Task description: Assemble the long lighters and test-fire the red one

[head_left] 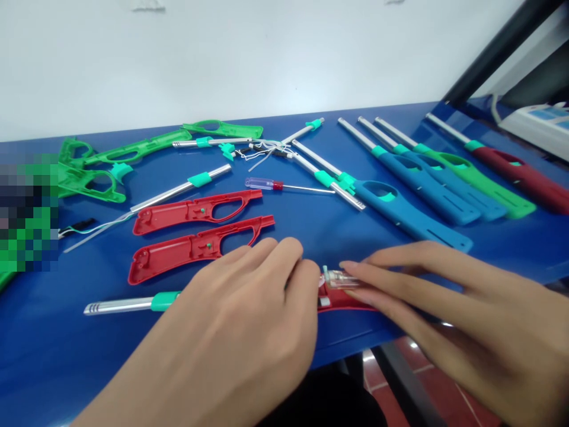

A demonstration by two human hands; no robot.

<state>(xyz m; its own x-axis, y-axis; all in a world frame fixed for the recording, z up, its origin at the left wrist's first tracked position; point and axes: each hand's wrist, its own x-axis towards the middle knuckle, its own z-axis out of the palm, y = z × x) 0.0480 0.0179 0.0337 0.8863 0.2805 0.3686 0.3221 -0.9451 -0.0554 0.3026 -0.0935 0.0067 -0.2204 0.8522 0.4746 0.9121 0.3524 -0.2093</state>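
Near the table's front edge lies a red lighter half-shell (347, 301) with its inside facing up. A metal lighter tube (118, 306) with a teal collar (165, 300) sticks out to the left of it. My left hand (255, 311) is closed over the middle of this lighter and hides most of it. My right hand (462, 308) pinches a clear fuel tank (342, 280) between thumb and fingers, at the right part of the shell. Whether the tank is fully seated in the shell cannot be told. Just beyond my left hand lie two red half-shells (173, 255).
Whole lighters (413, 178) in blue, green and red lie at the right. Behind the hands is a screwdriver (267, 184), with loose tubes (186, 184) and wires (267, 148). Green shells (146, 145) are at the back left. A white device (537, 127) stands at the far right.
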